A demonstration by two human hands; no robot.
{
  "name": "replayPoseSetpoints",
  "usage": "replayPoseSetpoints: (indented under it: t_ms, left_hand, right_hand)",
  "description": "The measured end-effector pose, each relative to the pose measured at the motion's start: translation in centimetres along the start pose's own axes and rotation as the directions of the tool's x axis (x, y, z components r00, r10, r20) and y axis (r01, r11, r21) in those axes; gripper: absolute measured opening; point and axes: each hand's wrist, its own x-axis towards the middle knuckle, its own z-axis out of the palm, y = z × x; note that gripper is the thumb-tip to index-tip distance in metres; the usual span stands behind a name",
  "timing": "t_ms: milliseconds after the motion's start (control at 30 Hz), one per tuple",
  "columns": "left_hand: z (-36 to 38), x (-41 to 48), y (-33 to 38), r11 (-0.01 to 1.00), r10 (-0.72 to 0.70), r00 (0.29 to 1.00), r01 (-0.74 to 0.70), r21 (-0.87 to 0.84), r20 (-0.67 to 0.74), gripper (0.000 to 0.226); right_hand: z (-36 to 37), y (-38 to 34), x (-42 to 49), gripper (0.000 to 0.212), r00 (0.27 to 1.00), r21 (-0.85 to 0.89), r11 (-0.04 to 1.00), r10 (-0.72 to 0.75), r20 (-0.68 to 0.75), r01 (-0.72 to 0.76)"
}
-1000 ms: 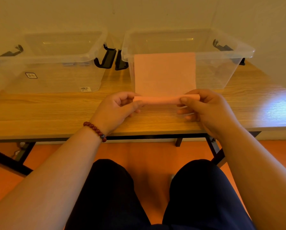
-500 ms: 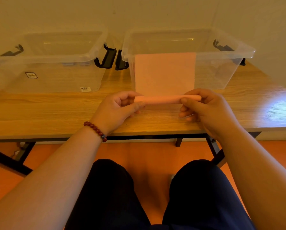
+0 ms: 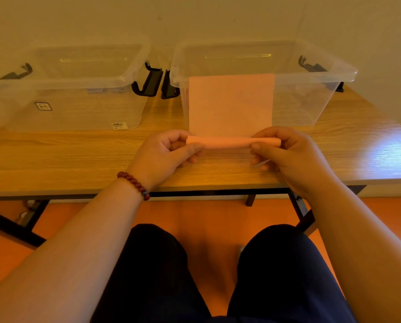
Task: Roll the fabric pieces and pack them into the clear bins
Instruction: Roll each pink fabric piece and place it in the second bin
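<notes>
A pale pink fabric piece (image 3: 231, 106) hangs flat down the front wall of the right clear bin (image 3: 311, 75). Its near end is wound into a thin roll (image 3: 227, 142) just above the table. My left hand (image 3: 164, 155) pinches the roll's left end and my right hand (image 3: 285, 155) pinches its right end, thumbs toward me. The left clear bin (image 3: 78, 78) stands beside it with nothing visible inside.
Both bins sit on a wooden table (image 3: 78, 157) against a plain wall, black latches (image 3: 148, 82) between them. The table's near edge is just below my wrists. My knees and an orange floor show underneath.
The roll has grown a little thicker and crept slightly away from me, up toward the bin; both hands followed it. The flat part looks a little shorter.
</notes>
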Motion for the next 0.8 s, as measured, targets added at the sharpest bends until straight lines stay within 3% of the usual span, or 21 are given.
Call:
replayPoseSetpoints:
  t_ms: [100,233,367,567,800]
  left_hand:
    - [-0.07,0.00,-0.05,1.000,-0.015,1.000,0.015,-0.028,0.005,0.027]
    - [0.00,0.00,-0.09,1.000,0.002,1.000,-0.002,0.000,0.000,0.018]
    - [0.07,0.01,-0.07,1.000,0.005,1.000,-0.005,0.000,-0.005,0.014]
    - [-0.01,-0.02,-0.06,1.000,0.007,1.000,-0.008,0.002,0.021,0.026]
    - [0.15,-0.05,0.02,1.000,0.002,1.000,-0.002,0.018,-0.006,0.014]
  right_hand:
    - [0.10,0.03,-0.02,0.006,1.000,-0.009,1.000,-0.013,-0.019,0.013]
    - [0.08,-0.05,0.03,0.005,1.000,-0.004,1.000,0.008,-0.015,-0.008]
    - [-0.10,-0.12,-0.02,0.028,0.999,0.014,0.999,0.031,0.037,-0.031]
    - [0.08,0.08,0.04,0.005,1.000,-0.009,1.000,0.006,-0.011,-0.006]
    - [0.01,0.03,0.12,0.015,1.000,-0.025,0.999,0.028,0.015,-0.027]
